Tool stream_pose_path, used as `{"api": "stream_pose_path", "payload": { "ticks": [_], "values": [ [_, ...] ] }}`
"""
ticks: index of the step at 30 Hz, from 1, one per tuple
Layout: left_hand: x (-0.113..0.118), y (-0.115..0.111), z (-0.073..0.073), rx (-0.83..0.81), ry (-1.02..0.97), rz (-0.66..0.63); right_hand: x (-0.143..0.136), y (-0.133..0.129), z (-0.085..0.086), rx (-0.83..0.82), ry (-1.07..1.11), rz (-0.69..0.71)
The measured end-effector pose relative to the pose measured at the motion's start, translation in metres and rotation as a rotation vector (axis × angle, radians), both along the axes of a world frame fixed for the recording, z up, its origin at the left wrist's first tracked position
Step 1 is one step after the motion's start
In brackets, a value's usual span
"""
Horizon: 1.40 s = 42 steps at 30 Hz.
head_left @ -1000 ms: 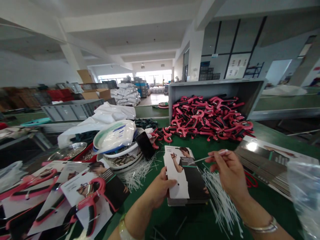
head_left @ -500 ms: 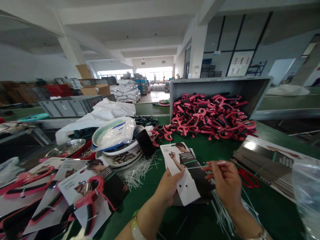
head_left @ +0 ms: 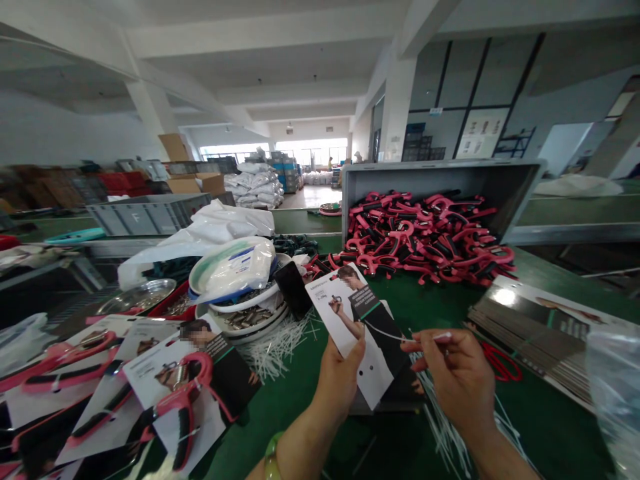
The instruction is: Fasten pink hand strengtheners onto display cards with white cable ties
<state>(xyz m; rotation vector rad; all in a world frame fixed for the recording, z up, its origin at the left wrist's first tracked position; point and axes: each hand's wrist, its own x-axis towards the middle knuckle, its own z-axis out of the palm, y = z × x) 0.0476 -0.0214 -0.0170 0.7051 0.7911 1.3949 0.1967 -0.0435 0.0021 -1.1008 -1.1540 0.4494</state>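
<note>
My left hand grips a printed backing card by its left edge, thumb on the front. The card is white and black, with two small holes low down, and stands tilted. Between thumb and fingers of my right hand is a thin white cable tie. Its far end reaches the card near my left thumb; whether it passes through cannot be told. Beneath the held card lie other cards, partly hidden. Loose white cable ties lie below my right hand.
A tipped grey crate spills pink-and-black hand grips at the back. Left are carded hand grips, stacked bowls, a phone and more cable ties. Right are stacked cards, red bands and a clear bag.
The held card has risen slightly and moved left, tilting more. My right hand has shifted a little right and down, and the cable tie now slopes and curves between the hands.
</note>
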Motion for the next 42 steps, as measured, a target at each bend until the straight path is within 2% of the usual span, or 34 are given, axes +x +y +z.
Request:
{"api": "stream_pose_path", "payload": {
  "ticks": [6, 11, 17, 22, 31, 35, 39, 42],
  "values": [
    [0.001, 0.003, -0.006, 0.013, -0.020, -0.020, -0.010, -0.014, 0.009, 0.014, -0.034, 0.047],
    [0.000, 0.003, -0.005, 0.026, 0.007, -0.019, -0.016, -0.021, 0.015, -0.008, -0.020, 0.034],
    [-0.002, 0.001, -0.001, -0.012, -0.032, -0.027, -0.011, -0.016, 0.017, 0.150, -0.074, 0.043],
    [-0.003, -0.002, 0.001, -0.051, -0.010, -0.043, -0.010, -0.013, 0.016, 0.175, -0.078, 0.038],
    [-0.003, -0.007, 0.000, -0.074, -0.037, -0.155, -0.010, -0.005, 0.018, 0.180, -0.117, 0.054],
    [-0.002, -0.011, 0.005, -0.074, -0.056, -0.201, -0.011, -0.002, 0.006, 0.166, -0.345, 0.041],
    [-0.002, -0.014, 0.010, -0.038, -0.072, -0.248, -0.008, 0.002, -0.004, 0.269, -0.627, -0.014],
    [-0.001, -0.014, 0.012, -0.041, -0.062, -0.241, -0.006, 0.003, -0.004, 0.304, -0.715, 0.030]
  ]
}}
